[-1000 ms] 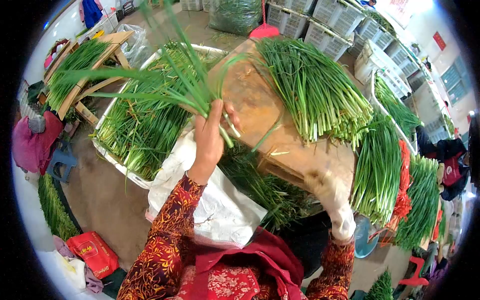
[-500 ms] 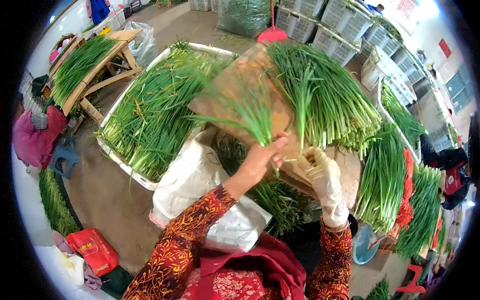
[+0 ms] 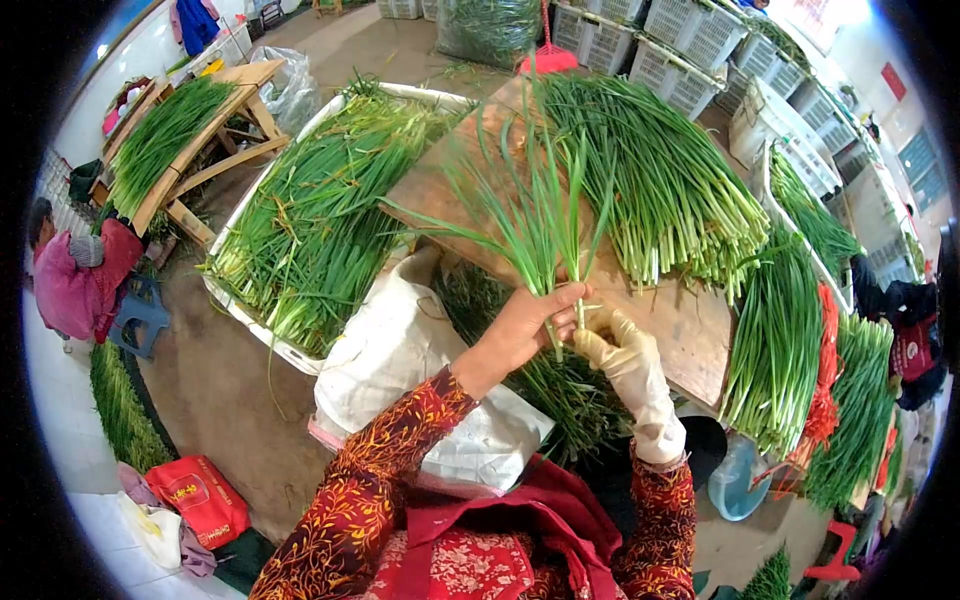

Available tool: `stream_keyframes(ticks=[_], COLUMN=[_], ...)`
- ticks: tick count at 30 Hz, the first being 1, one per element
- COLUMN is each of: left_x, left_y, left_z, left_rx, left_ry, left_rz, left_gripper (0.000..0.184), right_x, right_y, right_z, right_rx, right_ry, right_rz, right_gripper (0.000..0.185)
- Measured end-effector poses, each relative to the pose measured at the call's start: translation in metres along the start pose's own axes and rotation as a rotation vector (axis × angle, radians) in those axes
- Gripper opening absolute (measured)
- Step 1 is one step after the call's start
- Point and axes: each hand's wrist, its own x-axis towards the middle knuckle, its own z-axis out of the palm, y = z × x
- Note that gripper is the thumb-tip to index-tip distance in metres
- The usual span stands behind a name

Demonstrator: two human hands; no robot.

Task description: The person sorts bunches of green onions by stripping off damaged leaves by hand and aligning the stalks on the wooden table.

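My bare left hand (image 3: 535, 322) is closed around a small bunch of garlic chives (image 3: 535, 225), leaves fanning upward and pale stem ends poking out below the fingers. Close on its right, my right hand (image 3: 625, 360) wears a pale glove. Its thumb and fingers pinch the lower part of a chive stalk (image 3: 573, 235) that stands beside the bunch. Behind both hands is a wooden board (image 3: 450, 185), and a large pile of chives (image 3: 655, 190) lies on its right part, stem ends toward me.
On the left stands a white crate (image 3: 245, 315) heaped with chives, a white sack (image 3: 385, 350) before it. More chives (image 3: 770, 360) lie at right near red ties (image 3: 825, 380) and a blue basin (image 3: 738, 485). Another person (image 3: 85, 270) sits far left. Stacked crates (image 3: 690, 45) line the back.
My right hand has moved left, bringing its stalk against the bunch in my left hand. The bunch has swung more upright and the view has shifted slightly.
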Motion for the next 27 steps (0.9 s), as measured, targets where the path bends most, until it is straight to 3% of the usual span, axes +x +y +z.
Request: stream_keyframes(ticks=[2,3,6,7,10,11,14,15,20,23,26,27], left_x=[-0.001,-0.002,-0.004,-0.005,-0.006,-0.005,-0.003,-0.004,-0.007,-0.009,-0.013,-0.014], left_y=[0.001,0.002,0.0,0.0,0.001,0.0,-0.004,-0.004,-0.006,-0.008,-0.006,-0.005], left_z=[-0.001,-0.001,-0.002,-0.003,-0.007,-0.009,-0.011,-0.009,-0.001,0.004,0.003,0.003], left_rx=[0.056,0.052,0.072,0.096,0.1,0.098,0.106,0.152,0.203,0.22,0.226,0.23], left_ry=[0.018,-0.009,-0.057,-0.077,0.059,0.065,0.105,0.128,0.141,0.232,0.106,0.098], left_rz=[-0.016,-0.017,-0.055,-0.084,-0.05,-0.042,0.03,0.016,0.056,0.048,0.127,0.121], left_gripper=[0.017,0.017,0.016,0.016,0.014,0.014,0.014,0.014,0.015,0.015,0.015,0.015], right_x=[0.008,0.014,0.039,0.041,0.041,0.042,0.024,0.023,0.013,0.01,0.022,0.024], right_y=[-0.002,-0.001,-0.004,-0.008,-0.012,-0.005,-0.011,-0.007,0.0,-0.002,-0.006,-0.012], right_z=[-0.004,0.001,0.004,0.004,0.01,0.016,0.023,0.025,0.03,0.025,0.02,0.015], right_rx=[0.229,0.52,0.489,0.62,0.419,0.335,0.479,0.276,0.368,0.717,0.692,0.721], right_ry=[0.03,0.125,0.139,0.058,0.101,0.173,0.11,0.168,0.225,0.164,0.207,0.124], right_rz=[0.14,0.069,-0.039,0.009,-0.098,-0.256,-0.086,-0.27,-0.383,-0.036,0.074,0.133], right_gripper=[0.022,0.025,0.023,0.018,0.014,0.011,0.01,0.01,0.01,0.017,0.027,0.035])
